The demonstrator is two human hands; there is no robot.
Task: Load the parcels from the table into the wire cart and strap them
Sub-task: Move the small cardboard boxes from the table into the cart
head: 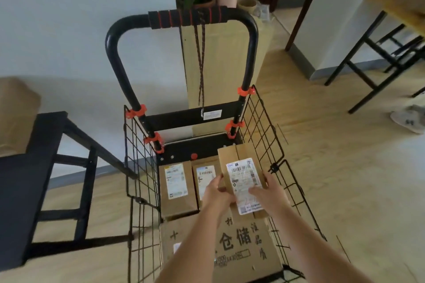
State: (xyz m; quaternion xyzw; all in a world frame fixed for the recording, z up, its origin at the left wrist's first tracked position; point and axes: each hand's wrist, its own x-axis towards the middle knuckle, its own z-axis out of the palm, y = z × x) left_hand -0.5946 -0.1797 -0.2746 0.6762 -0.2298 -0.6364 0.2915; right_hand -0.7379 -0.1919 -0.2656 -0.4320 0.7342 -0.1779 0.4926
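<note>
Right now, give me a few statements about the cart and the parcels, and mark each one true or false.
1. The left hand and the right hand both hold the same labelled parcel. True.
2. The wire cart has nothing in it yet. False: a left small parcel, a middle small parcel and a large printed box are already in it.
3. A braided cord hangs from the cart handle. True.
4. The held parcel is turned label down. False: its label faces up, toward the camera.
</note>
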